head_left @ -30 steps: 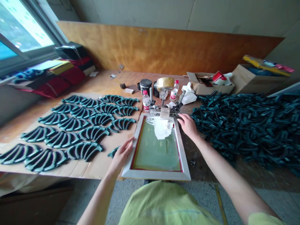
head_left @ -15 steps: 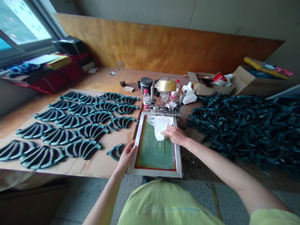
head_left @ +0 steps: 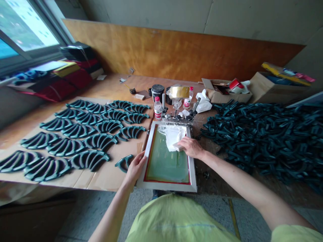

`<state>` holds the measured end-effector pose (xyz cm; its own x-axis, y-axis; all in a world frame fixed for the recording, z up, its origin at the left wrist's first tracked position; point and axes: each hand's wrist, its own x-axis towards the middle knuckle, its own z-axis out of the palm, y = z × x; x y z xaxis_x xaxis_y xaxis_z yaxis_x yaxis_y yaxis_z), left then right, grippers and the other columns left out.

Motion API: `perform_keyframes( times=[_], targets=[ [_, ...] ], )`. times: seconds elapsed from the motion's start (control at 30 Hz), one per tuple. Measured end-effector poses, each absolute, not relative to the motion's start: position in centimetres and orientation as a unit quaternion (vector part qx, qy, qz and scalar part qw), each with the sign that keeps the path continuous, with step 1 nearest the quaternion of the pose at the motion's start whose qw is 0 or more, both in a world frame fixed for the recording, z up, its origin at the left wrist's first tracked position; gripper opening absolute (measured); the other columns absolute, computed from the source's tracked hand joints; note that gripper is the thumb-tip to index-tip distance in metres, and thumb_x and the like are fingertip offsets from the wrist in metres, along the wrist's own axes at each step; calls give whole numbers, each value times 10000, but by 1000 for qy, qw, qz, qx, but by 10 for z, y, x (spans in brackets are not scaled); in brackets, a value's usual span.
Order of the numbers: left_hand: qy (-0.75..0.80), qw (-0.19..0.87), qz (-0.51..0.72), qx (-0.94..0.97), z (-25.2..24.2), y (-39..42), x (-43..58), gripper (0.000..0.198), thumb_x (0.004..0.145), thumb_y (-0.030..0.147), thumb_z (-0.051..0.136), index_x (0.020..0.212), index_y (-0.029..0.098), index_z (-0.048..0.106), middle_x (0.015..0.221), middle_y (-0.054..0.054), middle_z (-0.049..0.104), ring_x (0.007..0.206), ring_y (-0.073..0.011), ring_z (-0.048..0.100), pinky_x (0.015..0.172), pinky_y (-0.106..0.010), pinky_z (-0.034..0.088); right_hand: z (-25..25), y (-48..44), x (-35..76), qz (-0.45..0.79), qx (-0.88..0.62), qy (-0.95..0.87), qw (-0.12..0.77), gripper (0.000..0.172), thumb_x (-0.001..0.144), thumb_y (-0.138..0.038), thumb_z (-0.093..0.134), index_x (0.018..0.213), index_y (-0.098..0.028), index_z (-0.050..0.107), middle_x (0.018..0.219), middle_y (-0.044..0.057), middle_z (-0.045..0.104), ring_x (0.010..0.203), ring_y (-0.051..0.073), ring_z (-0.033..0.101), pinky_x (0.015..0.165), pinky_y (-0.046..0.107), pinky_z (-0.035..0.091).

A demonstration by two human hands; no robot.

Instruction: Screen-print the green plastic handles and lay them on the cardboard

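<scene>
A silver-framed printing screen (head_left: 150, 161) with green mesh lies flat at the table's front edge, hinged on metal clamps (head_left: 178, 117) at its far end. White ink (head_left: 173, 134) is smeared over the mesh's far part. My left hand (head_left: 135, 166) grips the frame's left rail. My right hand (head_left: 191, 147) is closed on a small pale squeegee (head_left: 177, 147) that rests on the mesh beside the ink. One dark teal curved plastic part (head_left: 123, 162) lies just left of the frame on cardboard.
Rows of teal curved parts (head_left: 75, 137) cover the cardboard on the left. A big heap of the same parts (head_left: 264, 134) fills the right. Bottles (head_left: 157, 108), a black jar (head_left: 157, 90), a tape roll (head_left: 179, 91) and open cartons (head_left: 222, 92) stand behind the screen.
The screen came down flat from a raised tilt. My right hand left the frame's far right corner and took the squeegee on the mesh. My left hand stayed on the left rail.
</scene>
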<state>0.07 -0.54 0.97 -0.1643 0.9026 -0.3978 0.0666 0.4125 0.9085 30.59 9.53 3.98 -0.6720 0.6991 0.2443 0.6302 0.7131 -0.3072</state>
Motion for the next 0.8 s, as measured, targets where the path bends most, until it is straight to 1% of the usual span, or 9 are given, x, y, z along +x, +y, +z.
perform_keyframes(
  times=[0.07,0.13,0.23,0.33,0.43,0.53,0.67,0.73,0.8],
  targets=[
    [647,546,390,362,18,-5,0,733,735,585,679,1344,199,549,869,-45,740,728,-202,675,620,-269,518,54,116,302,120,-412,-884,184,287,857,-188,628,1136,-249,665,1032,46,698,950,199,612,850,311,476],
    [643,554,384,364,34,-4,-3,796,717,577,703,1398,220,498,822,-24,732,717,-203,676,606,-266,517,71,142,294,126,-471,-852,192,489,824,-229,690,1295,-297,581,1116,36,687,969,201,623,862,312,476],
    [628,556,396,372,68,2,-6,766,721,609,680,1365,218,540,901,-33,733,841,-221,684,666,-266,527,93,177,295,99,-541,-811,199,626,812,-265,704,1398,-312,488,1150,46,673,969,215,629,859,320,477],
    [609,544,423,392,101,17,-7,632,784,679,554,1162,187,675,997,-62,727,880,-225,673,707,-279,531,96,188,321,70,-609,-751,245,439,874,-308,613,1308,-256,572,1088,60,687,951,221,631,852,328,473],
    [553,499,518,422,128,44,0,589,824,687,483,1034,176,685,1004,-76,718,849,-209,671,725,-296,533,74,173,351,99,-676,-687,245,233,906,-275,531,1080,-206,670,901,46,712,843,209,642,795,319,478],
    [488,469,597,431,152,76,12,519,842,633,507,1025,167,647,944,-78,713,850,-198,680,686,-283,531,36,142,359,180,-637,-721,205,188,893,-299,563,1002,-197,676,854,34,706,794,189,637,755,304,481],
    [465,484,612,418,167,99,25,549,854,669,450,1068,184,594,865,-60,710,748,-159,679,576,-227,502,6,111,338,192,-515,-819,165,347,818,-284,698,1156,-226,646,1039,54,670,983,191,598,873,324,450],
    [476,479,628,387,155,92,34,546,849,664,474,1146,213,556,898,-48,717,724,-140,676,569,-214,498,9,105,326,171,-509,-831,143,266,823,-238,696,1089,-239,682,1012,48,649,1009,196,572,913,341,426],
    [513,531,572,358,129,70,48,578,825,661,523,1166,196,556,921,-73,729,698,-150,682,544,-221,495,20,96,312,157,-525,-823,150,145,847,-224,672,988,-222,708,950,46,633,968,192,566,898,336,426]
  ],
)
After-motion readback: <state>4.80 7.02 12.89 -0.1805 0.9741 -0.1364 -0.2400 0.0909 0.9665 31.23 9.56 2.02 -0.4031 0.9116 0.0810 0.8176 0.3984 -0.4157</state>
